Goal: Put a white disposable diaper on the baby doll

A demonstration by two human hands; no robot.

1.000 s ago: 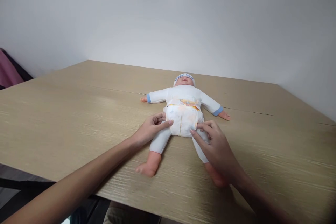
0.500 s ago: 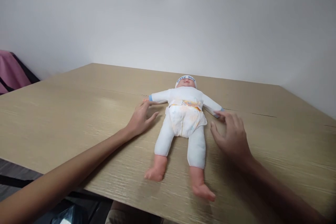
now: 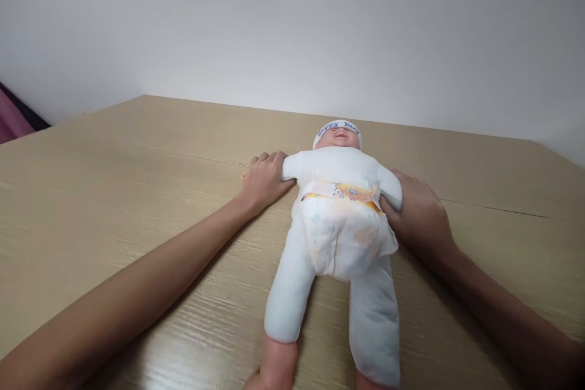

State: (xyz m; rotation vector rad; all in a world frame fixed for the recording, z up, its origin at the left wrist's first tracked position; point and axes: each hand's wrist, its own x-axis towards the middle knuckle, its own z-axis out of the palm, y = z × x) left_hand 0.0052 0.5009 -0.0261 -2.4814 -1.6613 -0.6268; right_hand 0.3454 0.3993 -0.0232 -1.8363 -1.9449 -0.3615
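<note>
A baby doll [image 3: 340,161] lies on its back on the wooden table [image 3: 183,219], head away from me. It wears white clothing, a cap [image 3: 338,127] with blue lettering and a diaper [image 3: 336,244] with an orange printed waistband. My left hand [image 3: 265,178] is wrapped round the doll's arm on the left, its fingers over the sleeve. On the other side, my right hand [image 3: 423,213] grips the doll's other arm, with fingers partly hidden behind the sleeve. The doll's feet run out of the bottom of the view.
Behind the table rises a plain white wall or partition [image 3: 274,30]. Something pink with a dark edge [image 3: 13,117] shows beyond the table at the far left. A thin seam crosses the tabletop from side to side.
Both hands have gone from resting by the doll's wrists to gripping its arms. The doll appears larger, and the view has come closer to it and tilted down.
</note>
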